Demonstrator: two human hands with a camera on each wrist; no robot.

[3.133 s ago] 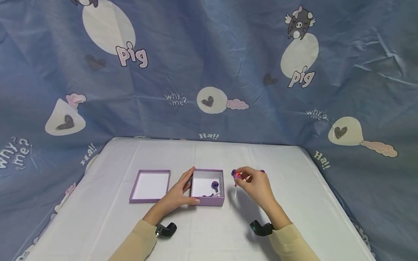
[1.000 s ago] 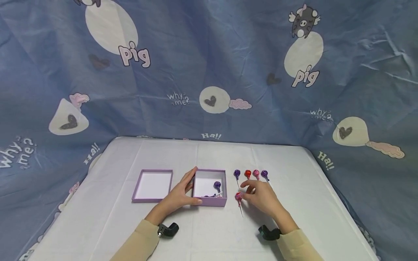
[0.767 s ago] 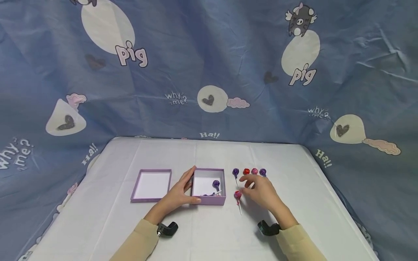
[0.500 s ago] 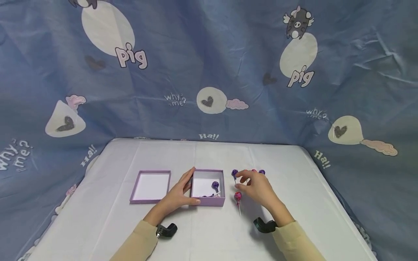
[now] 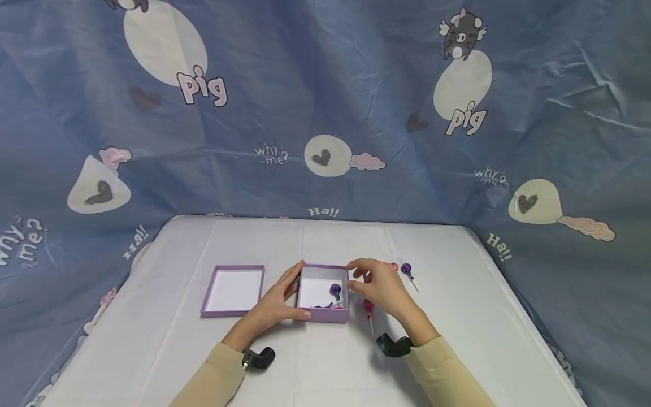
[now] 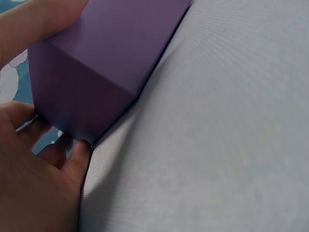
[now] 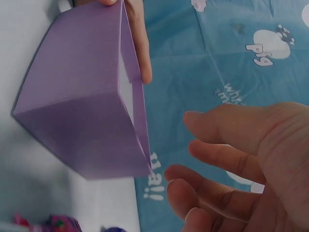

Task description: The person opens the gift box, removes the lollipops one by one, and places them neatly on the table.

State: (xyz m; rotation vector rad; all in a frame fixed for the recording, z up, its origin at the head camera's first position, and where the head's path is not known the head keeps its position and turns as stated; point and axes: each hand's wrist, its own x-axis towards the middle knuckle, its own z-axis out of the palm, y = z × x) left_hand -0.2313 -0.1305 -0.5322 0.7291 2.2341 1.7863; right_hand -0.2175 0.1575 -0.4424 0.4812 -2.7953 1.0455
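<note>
2 sleeved arms (image 5: 450,373) reach forward. A pink lollipop (image 5: 368,306) lies right of the purple box (image 5: 325,316), which holds a purple-wrapped lollipop (image 5: 335,289); its lid (image 5: 234,289) lies left. The left hand (image 5: 272,310) grips the box; the right hand (image 5: 382,288), loosely spread and empty, hovers beside it, another purple lollipop (image 5: 406,269) beyond.
</note>
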